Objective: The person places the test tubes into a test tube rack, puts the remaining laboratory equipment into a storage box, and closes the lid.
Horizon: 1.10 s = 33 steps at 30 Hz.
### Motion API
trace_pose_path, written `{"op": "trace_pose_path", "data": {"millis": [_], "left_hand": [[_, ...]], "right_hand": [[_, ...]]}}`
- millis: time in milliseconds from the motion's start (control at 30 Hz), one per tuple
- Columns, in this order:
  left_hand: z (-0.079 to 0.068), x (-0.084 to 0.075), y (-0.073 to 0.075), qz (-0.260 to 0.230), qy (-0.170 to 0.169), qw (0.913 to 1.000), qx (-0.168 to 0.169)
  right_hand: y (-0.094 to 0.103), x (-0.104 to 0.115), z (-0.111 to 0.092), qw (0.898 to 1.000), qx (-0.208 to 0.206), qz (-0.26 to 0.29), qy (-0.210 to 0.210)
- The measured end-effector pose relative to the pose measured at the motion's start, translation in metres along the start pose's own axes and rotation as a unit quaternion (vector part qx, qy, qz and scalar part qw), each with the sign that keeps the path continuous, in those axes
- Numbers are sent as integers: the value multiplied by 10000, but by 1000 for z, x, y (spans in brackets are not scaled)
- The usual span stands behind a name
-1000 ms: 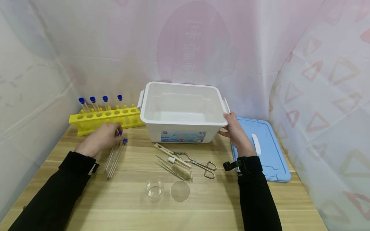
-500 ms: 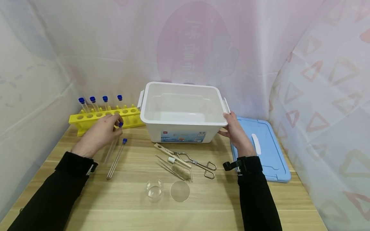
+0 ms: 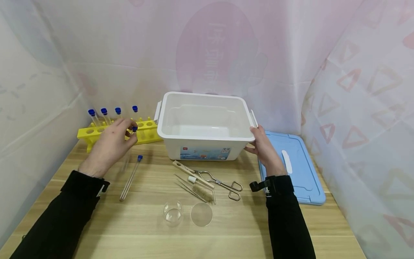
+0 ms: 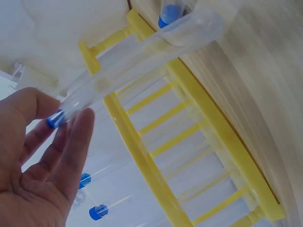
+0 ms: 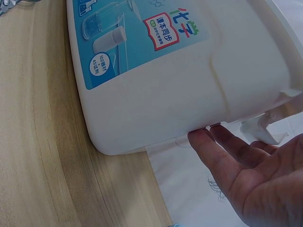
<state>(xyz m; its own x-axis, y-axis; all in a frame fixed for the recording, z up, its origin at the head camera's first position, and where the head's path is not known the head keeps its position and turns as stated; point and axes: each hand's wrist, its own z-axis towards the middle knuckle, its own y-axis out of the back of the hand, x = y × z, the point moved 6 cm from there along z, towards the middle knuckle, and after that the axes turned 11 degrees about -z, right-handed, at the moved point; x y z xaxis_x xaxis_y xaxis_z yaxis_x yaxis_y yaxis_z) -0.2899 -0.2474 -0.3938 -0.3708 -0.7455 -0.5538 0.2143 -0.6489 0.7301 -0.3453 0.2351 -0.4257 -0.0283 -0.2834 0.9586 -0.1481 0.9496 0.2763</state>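
My left hand pinches a glass test tube by its blue cap, with the tube's body slanting in front of the yellow test tube rack. Several capped test tubes stand in that rack, such as the one with a blue cap. Another capped test tube lies on the table below the hand. At the white plastic box, my right hand holds the right end, thumb at the rim and fingertips against the outer wall below the handle.
In front of the box lie metal tongs, a wooden clamp, tweezers and a bristle brush. A small glass beaker and a round clear disc are nearer. The blue lid lies at right.
My left hand has lifted one test tube off the table and carried it up and away from me to the rack. The right hand and box have stayed put.
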Motion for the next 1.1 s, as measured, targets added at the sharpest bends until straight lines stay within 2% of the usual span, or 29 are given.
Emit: {"op": "trace_pose_path", "data": {"millis": [233,400,533,833,1100], "left_hand": [[3,-11,11,-64,-323,9971,-687],[6,-18,20,-97,-702,9901,-1215],[8,-23,25,-189,-870,9843,-1524],[14,-34,31,-516,-980,9742,-1965],[21,-40,32,-741,-1009,9669,-2224]], "right_hand": [[0,0,1,10000,6,-37,-8],[0,-1,1,10000,2,-36,-19],[0,-2,2,10000,1,-35,-1],[0,0,1,10000,-4,-40,27],[0,0,0,10000,3,36,2]]}}
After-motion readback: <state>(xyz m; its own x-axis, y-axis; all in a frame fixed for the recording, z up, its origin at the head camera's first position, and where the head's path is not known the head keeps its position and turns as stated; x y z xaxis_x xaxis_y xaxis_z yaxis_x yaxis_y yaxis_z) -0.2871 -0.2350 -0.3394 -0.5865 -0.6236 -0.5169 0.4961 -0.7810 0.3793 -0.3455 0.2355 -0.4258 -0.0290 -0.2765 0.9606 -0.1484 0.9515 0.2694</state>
